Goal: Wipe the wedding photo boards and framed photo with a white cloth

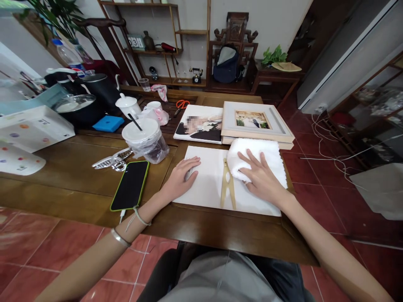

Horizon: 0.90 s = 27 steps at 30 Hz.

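Observation:
A white board with a gold stand strip point(228, 189) down its middle lies flat on the wooden table point(78, 176) in front of me. My left hand point(181, 176) rests flat on the board's left part point(206, 180), fingers stretched out. My right hand point(260, 176) presses on a folded white cloth point(255, 157) at the board's upper right, fingers spread over it. Behind the board lie a photo print point(201, 124) and a framed picture point(255, 122) on a stack.
A black phone in a green case point(130, 184) lies left of the board, with a hair clip point(111, 161) and a lidded plastic cup point(146, 140) beyond it. Pots, a white teapot point(127, 105), scissors point(181, 104) and boxes fill the table's left and back. Cables cross the red tile floor at right.

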### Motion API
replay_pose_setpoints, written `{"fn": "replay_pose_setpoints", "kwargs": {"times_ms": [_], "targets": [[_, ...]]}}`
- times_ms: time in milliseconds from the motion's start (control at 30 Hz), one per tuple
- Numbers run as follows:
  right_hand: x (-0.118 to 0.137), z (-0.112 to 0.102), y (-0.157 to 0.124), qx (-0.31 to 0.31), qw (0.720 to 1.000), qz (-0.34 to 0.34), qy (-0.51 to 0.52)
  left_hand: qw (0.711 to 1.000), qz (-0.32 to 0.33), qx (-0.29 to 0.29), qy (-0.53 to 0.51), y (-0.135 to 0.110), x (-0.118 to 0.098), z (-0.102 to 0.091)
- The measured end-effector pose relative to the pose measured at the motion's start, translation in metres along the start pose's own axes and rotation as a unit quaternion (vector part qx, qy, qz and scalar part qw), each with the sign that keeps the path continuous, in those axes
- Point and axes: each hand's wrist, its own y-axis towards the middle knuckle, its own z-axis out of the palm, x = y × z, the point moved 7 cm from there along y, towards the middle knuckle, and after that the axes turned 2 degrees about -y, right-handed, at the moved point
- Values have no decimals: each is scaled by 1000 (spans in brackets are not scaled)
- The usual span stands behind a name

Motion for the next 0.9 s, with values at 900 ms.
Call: {"fn": "replay_pose_setpoints", "kwargs": {"times_ms": [900], "targets": [[14, -6, 1, 6, 1000, -11, 8, 1000, -5, -2, 1, 0, 0, -1]]}}
